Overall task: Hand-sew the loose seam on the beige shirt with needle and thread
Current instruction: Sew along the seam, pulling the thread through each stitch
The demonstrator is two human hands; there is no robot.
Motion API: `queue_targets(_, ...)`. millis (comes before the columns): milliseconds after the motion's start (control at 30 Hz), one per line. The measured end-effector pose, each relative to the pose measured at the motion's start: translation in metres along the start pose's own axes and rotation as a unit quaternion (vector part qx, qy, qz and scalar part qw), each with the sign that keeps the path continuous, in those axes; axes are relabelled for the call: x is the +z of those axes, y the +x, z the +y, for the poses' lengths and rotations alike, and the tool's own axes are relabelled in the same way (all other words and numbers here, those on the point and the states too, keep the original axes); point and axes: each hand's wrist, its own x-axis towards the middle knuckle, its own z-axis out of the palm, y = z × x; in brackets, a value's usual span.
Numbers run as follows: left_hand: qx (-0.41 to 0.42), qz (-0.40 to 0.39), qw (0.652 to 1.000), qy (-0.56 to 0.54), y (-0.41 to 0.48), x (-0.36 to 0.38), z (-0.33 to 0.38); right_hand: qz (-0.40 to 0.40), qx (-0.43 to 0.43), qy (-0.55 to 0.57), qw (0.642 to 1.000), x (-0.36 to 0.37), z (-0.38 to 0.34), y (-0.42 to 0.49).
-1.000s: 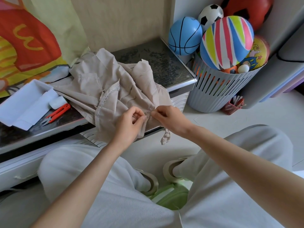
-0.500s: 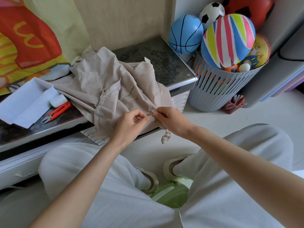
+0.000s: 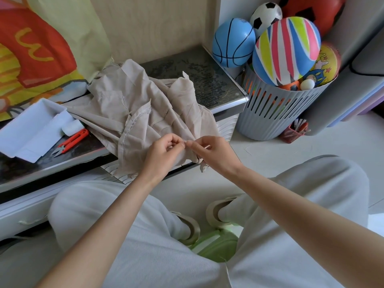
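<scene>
Head view, middle of the frame: our left hand (image 3: 164, 155) and right hand (image 3: 214, 155) meet fingertip to fingertip over the near edge of the table (image 3: 207, 80). The beige shirt (image 3: 135, 113) lies crumpled on that table, its lower edge hanging off the front toward our knees. Both hands work narrow. The left thumb and forefinger pinch a small fold of the hanging edge, and the right thumb and forefinger pinch the same fold just beside them. A thin pale sliver crosses the right fingers (image 3: 198, 147). It may be the needle, but it is too fine for us to say, and we see no thread.

We judge this to be the placing of a stitch at the loose seam. To do it well, we should hold the layers flat and aligned in the left pinch, hold the cloth lightly taut between the hands, enter close to the edge, and draw through gently so nothing puckers. The hanging cloth could drag the fold out of line. The red snips (image 3: 72, 140) lie at the left of the frame, beside a white tray (image 3: 31, 129).
</scene>
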Motion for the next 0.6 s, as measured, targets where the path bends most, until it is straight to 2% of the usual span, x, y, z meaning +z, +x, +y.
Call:
queue_targets(133, 0.008, 0.006, 1.0, -0.004, 0.0007, -0.0007, -0.0026, -0.018, 0.038, 0.064, 0.997, 0.001, -0.0038, 0.0013)
queue_targets(300, 0.006, 0.025, 1.0, 0.012, 0.002, -0.0022, -0.007, -0.017, 0.018, 0.086, 0.996, -0.0042, -0.0049, -0.0004)
queue_targets(600, 0.025, -0.007, 0.997, 0.073, 0.0048, -0.0002, -0.0095, -0.051, -0.009, 0.201, 0.978, -0.0079, -0.0082, -0.0013)
